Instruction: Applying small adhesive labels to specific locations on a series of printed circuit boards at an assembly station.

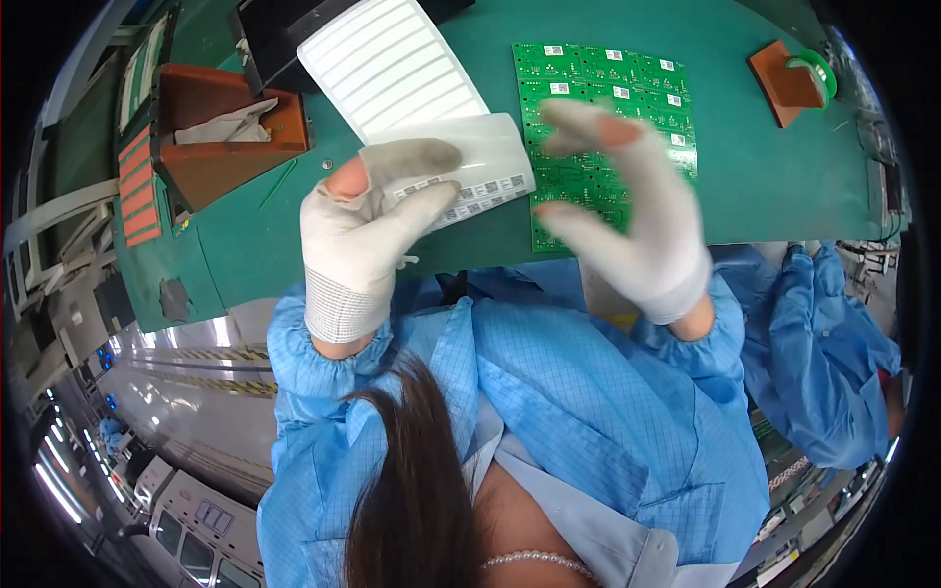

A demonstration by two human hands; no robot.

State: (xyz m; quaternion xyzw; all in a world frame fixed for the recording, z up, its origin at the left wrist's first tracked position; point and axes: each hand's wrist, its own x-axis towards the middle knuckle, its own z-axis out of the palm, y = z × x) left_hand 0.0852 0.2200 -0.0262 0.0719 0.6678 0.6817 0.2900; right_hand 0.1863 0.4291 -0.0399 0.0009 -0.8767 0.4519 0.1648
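Note:
My left hand (pixel 353 230), in a white glove with a bare fingertip, pinches the curled lower edge of a label sheet (pixel 490 152) between thumb and fingers. Small printed labels run along that edge, while the sheet's white striped length (pixel 387 64) stretches away to the upper left. A green circuit board panel (pixel 608 83) lies flat to the right of the sheet, with several small white labels on its upper part. Over its lower half hovers my gloved right hand (pixel 642 216), thumb and fingers apart and slightly blurred. Whether a tiny label clings to a fingertip, I cannot tell.
On the green worktop (pixel 461 245), a brown open bin (pixel 235 152) with crumpled white material stands left, near a thin green stick (pixel 278 184). A black box (pixel 284 39) sits behind the sheet. At far right is a brown holder (pixel 784 83) with a green ring; another person's blue sleeve (pixel 814 343) is below.

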